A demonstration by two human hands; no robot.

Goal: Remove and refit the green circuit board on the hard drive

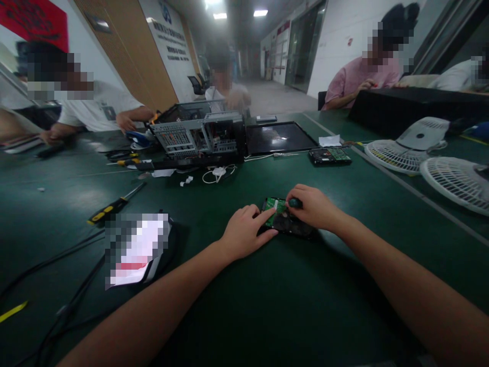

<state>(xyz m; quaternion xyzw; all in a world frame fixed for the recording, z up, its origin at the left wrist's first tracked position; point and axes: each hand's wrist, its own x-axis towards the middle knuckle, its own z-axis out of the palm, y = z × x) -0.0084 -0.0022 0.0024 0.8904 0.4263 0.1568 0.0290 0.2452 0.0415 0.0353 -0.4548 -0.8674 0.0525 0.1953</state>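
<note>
A hard drive (294, 226) lies flat on the green table with its green circuit board (270, 204) facing up. My left hand (246, 232) holds it at the left end, index finger across the board and thumb along the near edge. Over the far right part of the drive, my right hand (311, 206) is closed around a small screwdriver (295, 203). Only the dark rounded handle end shows clearly; its tip is hidden by the fingers.
A second hard drive (330, 156) lies beyond my right hand. An open computer case (198, 135) and a dark flat panel (280, 137) stand further back. A yellow-black screwdriver (110, 208) and cables lie left, white fan parts (405, 148) right. Several people sit around the table.
</note>
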